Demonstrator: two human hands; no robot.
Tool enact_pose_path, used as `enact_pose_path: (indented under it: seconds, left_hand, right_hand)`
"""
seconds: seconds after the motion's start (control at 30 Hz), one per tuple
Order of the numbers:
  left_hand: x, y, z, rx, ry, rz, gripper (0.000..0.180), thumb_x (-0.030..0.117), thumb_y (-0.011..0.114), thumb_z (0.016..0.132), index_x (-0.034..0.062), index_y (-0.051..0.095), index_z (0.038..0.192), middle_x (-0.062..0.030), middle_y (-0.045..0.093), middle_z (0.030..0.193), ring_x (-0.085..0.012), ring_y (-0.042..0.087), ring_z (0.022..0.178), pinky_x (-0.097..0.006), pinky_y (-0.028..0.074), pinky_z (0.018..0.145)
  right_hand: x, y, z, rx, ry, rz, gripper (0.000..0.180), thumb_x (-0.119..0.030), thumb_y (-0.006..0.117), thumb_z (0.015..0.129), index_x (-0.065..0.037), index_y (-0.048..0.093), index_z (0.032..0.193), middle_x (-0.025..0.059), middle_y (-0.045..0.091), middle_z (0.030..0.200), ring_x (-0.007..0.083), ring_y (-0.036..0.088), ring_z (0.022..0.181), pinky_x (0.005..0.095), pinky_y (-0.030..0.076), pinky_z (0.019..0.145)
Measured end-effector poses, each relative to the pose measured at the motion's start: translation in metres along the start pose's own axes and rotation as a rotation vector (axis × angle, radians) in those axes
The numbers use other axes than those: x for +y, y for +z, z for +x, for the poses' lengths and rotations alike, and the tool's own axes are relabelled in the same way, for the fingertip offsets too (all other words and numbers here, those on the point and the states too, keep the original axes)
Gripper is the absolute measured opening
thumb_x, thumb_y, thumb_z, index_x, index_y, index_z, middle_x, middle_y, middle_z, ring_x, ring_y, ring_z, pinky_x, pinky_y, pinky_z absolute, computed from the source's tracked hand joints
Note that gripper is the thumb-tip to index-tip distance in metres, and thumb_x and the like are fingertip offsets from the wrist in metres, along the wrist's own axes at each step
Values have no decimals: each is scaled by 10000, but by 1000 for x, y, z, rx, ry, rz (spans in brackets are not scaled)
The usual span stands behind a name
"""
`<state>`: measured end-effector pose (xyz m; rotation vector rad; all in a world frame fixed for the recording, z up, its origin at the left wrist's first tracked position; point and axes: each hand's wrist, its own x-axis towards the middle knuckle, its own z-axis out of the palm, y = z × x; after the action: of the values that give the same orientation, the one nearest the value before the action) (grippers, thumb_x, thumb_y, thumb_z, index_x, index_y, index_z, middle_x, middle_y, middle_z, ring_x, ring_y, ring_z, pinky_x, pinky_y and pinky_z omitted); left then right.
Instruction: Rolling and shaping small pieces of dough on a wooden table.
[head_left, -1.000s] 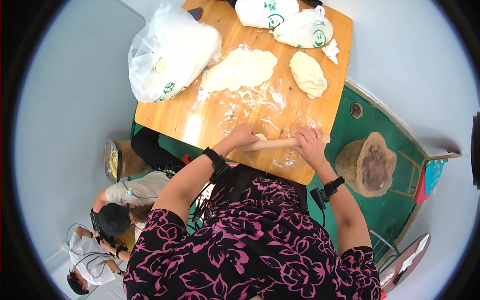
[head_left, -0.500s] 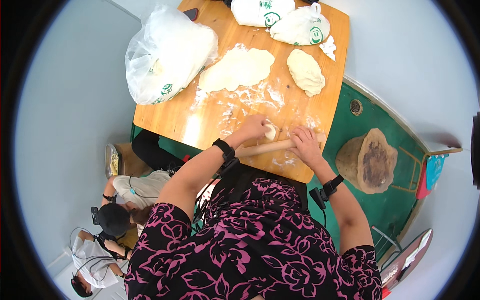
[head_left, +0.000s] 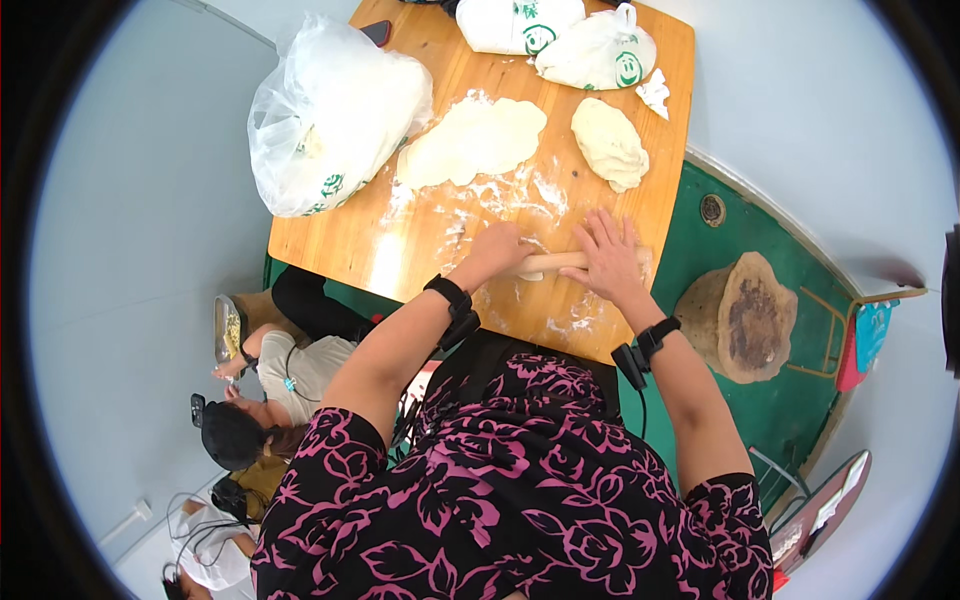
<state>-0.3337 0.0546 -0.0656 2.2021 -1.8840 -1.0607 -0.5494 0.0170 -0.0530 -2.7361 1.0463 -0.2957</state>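
Note:
A pale wooden rolling pin [head_left: 551, 262] lies across the near part of the floured table. My right hand [head_left: 612, 258] rests on its right part, palm down, fingers stretched out and apart. My left hand [head_left: 497, 250] is closed at the pin's visible left end. Its curled fingers hide what they grip, and the pin's left tip is hidden too. A small piece of dough [head_left: 533, 276] peeks out below the pin, beside my left fingers. Farther off lie a wide flattened dough sheet [head_left: 475, 142] and a thick oval dough lump [head_left: 610, 145].
A large plastic bag [head_left: 335, 115] fills the table's left side. Two white bags, one of them knotted [head_left: 600, 55], crumpled paper [head_left: 654, 93] and a dark phone [head_left: 378, 33] sit at the far edge. A wood stump [head_left: 755, 318] stands right. Two people are at lower left.
The rolling pin has moved away from me and onto the small dough piece. My right hand has gone from curled to spread on it. My left hand has shifted slightly left.

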Motion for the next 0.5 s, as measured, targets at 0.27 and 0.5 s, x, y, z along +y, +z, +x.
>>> enact_pose_path:
  seconds: [0.27, 0.5]
  left_hand:
    - [13, -14, -5, -304, 119, 88, 318, 328, 629, 662, 11, 646, 656, -174, 612, 680, -311, 602, 672, -381, 479, 613]
    - [9, -7, -4, -188, 23, -44, 293, 315, 619, 668, 24, 650, 660, -165, 607, 660, -306, 602, 670, -383, 477, 613]
  right_hand:
    - [-8, 10, -44, -86, -36, 50, 588, -516, 527, 744, -73, 504, 1132, 127, 401, 1267, 274, 300, 1239, 554, 169, 990]
    - [-7, 7, -26, -60, 30, -15, 608, -502, 551, 732, -68, 485, 1152, 124, 362, 1311, 283, 280, 1254, 556, 155, 996]
